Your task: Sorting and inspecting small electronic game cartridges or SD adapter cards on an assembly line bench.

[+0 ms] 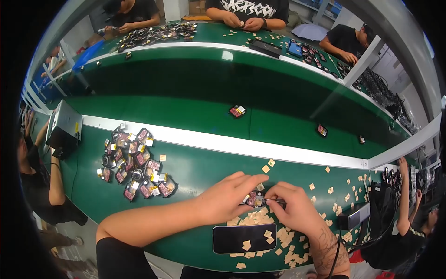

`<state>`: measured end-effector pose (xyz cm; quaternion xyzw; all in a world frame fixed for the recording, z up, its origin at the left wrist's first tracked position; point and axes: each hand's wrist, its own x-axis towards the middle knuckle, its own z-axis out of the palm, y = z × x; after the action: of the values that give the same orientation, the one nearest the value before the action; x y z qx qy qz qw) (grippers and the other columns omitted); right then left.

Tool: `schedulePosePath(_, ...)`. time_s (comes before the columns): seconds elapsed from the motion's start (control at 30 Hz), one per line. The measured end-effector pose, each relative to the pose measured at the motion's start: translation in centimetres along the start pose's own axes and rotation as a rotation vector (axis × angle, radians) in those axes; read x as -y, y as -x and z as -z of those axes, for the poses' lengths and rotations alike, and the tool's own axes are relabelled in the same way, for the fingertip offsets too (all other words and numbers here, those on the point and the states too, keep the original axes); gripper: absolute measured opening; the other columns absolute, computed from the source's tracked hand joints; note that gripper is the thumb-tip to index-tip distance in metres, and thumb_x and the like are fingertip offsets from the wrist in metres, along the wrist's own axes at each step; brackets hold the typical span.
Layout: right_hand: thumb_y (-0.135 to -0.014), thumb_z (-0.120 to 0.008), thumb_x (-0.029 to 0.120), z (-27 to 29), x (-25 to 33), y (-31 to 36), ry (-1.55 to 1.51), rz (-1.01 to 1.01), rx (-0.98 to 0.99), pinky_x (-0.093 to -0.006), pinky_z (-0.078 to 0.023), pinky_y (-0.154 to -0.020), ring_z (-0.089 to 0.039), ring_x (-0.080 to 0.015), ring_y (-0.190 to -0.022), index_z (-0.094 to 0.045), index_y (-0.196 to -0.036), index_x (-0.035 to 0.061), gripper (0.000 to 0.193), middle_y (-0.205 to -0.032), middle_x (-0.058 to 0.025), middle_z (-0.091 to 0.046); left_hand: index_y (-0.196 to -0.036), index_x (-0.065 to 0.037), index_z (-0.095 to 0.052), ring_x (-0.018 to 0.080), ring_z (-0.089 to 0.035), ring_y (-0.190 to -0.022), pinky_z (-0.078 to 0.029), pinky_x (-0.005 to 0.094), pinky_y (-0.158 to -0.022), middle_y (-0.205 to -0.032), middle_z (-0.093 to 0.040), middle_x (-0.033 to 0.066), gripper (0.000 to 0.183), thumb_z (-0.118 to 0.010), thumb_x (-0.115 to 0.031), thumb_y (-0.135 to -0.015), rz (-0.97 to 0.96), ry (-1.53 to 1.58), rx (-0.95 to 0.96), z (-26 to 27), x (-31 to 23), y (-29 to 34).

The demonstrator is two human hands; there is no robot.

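Pinched in the right hand [292, 204], a slim tool [275, 201] points left at a small open device [255, 199], whose left side the left hand [225, 197] grips between thumb and fingers. Device and hands are at the table's near middle, just beyond a dark phone [232, 240] and scattered tan squares [287, 239]; similar devices [141, 158] cluster far left.

Light was bright and fairly even around the fingers [253, 182]; beyond them a dark band [186, 76] crossed the green belt [186, 109], glare spot [227, 56] farther off. Outward, straight edges bowed, detail softened, corners blacked out.
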<state>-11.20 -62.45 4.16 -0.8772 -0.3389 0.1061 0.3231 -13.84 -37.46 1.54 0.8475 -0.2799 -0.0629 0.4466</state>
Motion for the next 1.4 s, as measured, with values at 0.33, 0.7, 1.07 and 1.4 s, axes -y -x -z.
schedulePosePath(0.33, -0.089, -0.085, 0.024, -1.9, 1.3, -1.0, -0.121, 0.018, -0.135, -0.0413, -0.061, -0.073, -0.074, -0.0297, -0.086, -0.067, -0.109, 0.0055, 0.032, -0.101, -0.0095, -0.064, -0.162, -0.004, -0.032, 0.0405, -0.065, -0.112, -0.055, 0.0487, -0.097, -0.118, -0.068, 0.0199, 0.093, -0.083, -0.007, -0.085, 0.008, 0.033, -0.016, -0.6, -0.8, -0.3)
schedulePosePath(0.7, -0.086, -0.084, 0.010, -3.0, 2.5, -1.4, -0.231, -0.123, -0.189, -0.0398, -0.062, -0.076, -0.076, -0.0305, -0.090, -0.062, -0.111, 0.0027, 0.034, -0.101, -0.0125, -0.071, -0.163, -0.005, -0.027, 0.0392, -0.068, -0.114, -0.059, 0.0456, -0.094, -0.124, -0.067, 0.0212, 0.100, -0.085, -0.001, -0.081, 0.091, 0.099, -0.038, -0.8, -1.5, -0.1)
schedulePosePath(1.07, -0.090, -0.075, 0.004, -2.6, 2.1, -1.1, -0.253, -0.176, -0.293, -0.0391, -0.060, -0.070, -0.076, -0.0296, -0.082, -0.065, -0.111, 0.0040, 0.023, -0.095, -0.0138, -0.072, -0.159, -0.008, -0.031, 0.0415, -0.066, -0.113, -0.056, 0.0494, -0.094, -0.122, -0.067, 0.0193, 0.099, -0.087, -0.003, -0.078, 0.129, 0.122, -0.011, -1.0, -1.6, -0.1)
schedulePosePath(1.4, -0.096, -0.078, 0.010, -0.2, -0.8, -0.1, -0.254, -0.043, -0.044, -0.0346, -0.054, -0.065, -0.070, -0.0245, -0.076, -0.069, -0.108, 0.0038, 0.017, -0.090, -0.0103, -0.072, -0.124, -0.012, -0.063, 0.0326, -0.059, -0.104, -0.054, 0.0437, -0.088, -0.108, -0.061, 0.0086, 0.044, -0.084, -0.014, -0.086, -0.150, -0.187, -0.025, -0.3, -0.1, 0.7)
